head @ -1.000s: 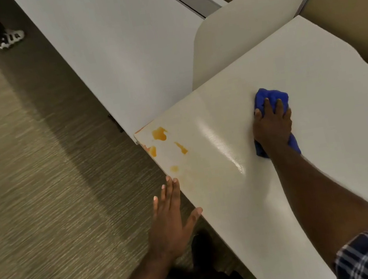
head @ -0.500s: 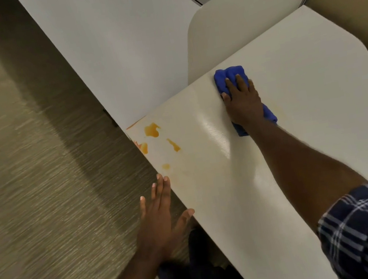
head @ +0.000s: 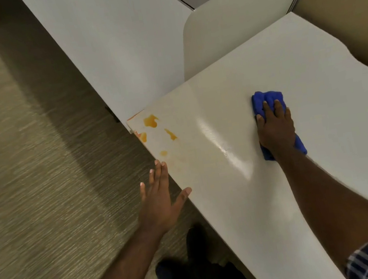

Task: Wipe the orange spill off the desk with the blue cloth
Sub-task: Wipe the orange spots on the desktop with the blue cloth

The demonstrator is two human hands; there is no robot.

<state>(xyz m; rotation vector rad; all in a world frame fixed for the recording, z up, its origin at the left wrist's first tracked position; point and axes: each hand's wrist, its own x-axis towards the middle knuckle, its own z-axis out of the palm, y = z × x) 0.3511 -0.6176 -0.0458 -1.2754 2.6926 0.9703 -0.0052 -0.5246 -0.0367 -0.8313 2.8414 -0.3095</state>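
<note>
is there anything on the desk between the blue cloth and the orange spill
Nothing visible. The right hand presses the blue cloth flat on the desk, and only bare, glossy surface lies between it and the orange spill at the desk's left corner. The left hand is at the near edge, off that path.

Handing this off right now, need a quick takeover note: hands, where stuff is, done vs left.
Right hand: pressed flat on the blue cloth, mid-desk, well to the right of the mess.
Left hand: open, empty, at the near edge of the desk, thumb at the rim.
Orange spill: several patches at the desk's left corner, plus a smear on the corner edge. A faint film shows between the spill and the cloth.
Done: cloth is in hand and on the desk.
Left: the orange patches are unwiped. Slide the cloth left over them, including the edge.
</note>
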